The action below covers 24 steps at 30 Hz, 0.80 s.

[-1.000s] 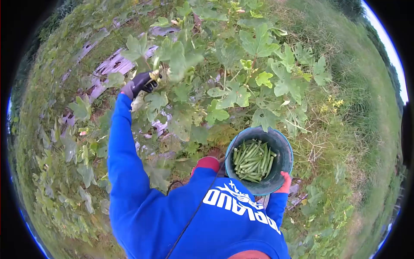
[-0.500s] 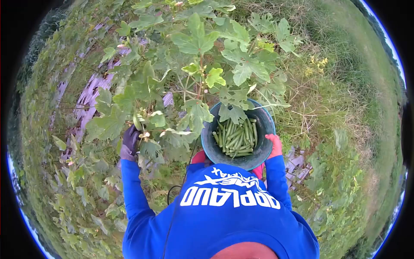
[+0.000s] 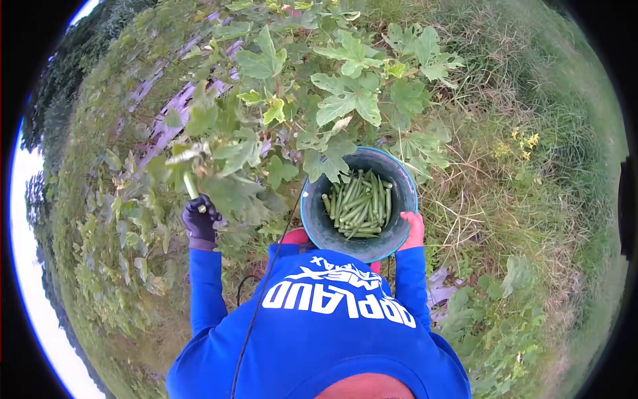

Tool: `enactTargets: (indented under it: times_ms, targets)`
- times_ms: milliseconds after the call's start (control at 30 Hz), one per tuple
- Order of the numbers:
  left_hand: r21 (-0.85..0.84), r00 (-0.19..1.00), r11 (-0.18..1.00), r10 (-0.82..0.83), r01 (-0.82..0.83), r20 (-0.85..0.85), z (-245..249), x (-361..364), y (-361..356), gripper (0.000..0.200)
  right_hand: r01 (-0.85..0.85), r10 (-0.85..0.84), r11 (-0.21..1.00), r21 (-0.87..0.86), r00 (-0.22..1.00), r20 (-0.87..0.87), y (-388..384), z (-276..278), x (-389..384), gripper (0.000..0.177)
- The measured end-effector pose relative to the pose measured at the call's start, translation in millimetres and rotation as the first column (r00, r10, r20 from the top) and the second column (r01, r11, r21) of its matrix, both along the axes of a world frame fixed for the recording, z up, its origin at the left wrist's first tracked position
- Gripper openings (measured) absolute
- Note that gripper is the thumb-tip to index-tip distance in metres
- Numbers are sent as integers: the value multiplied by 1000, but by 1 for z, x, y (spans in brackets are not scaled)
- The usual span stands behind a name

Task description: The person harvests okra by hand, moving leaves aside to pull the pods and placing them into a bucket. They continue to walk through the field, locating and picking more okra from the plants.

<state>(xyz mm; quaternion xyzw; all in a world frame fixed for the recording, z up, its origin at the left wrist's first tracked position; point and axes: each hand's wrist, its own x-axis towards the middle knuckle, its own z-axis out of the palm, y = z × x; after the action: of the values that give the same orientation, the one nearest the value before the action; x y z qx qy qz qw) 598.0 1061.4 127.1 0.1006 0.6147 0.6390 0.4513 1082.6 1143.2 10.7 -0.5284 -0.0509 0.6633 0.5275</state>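
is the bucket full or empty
Partly full. Green okra pods lie piled across the bottom of the bucket, with bare inner wall showing above them.

On my feed the left hand [image 3: 199,223] wears a dark purplish-black glove, and the pod [image 3: 191,185] it grips is plain green. The right hand [image 3: 415,230] is gloved in pinkish red against the bucket [image 3: 373,163], which is charcoal grey inside with a bright blue rim. The okra pile [image 3: 355,207] in it is mid green. The sweatshirt [image 3: 312,346] is strong blue with white lettering, crossed by a thin black cord [image 3: 258,314]. The leaves [image 3: 345,100] are green. Far left, the mulch strips [image 3: 178,108] look pale purple-grey, and on the right the grass [image 3: 478,199] is straw-tan with yellow flowers [image 3: 525,141].
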Motion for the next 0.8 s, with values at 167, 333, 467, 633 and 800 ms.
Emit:
enactTargets:
  times_ms: [167,333,467,633,800]
  targets:
    - [207,895,934,-187,290,-405,73,106,20,23,-150,147,987,59,988,53,21,7,4,41]
    - [-191,488,737,-595,648,-639,103,157,67,22,-232,232,972,34,973,-3,49,27,-2,42]
    - [-57,609,908,-324,415,-724,96,88,113,22,-255,255,967,-5,966,29,75,4,-4,40]
    - [83,634,995,24,63,-773,77,-132,252,32,-221,221,974,-54,975,-7,99,-27,-2,39]
    - [-613,651,774,-549,159,-524,-26,-279,367,38,-83,96,986,-145,992,82,93,-8,-11,33]
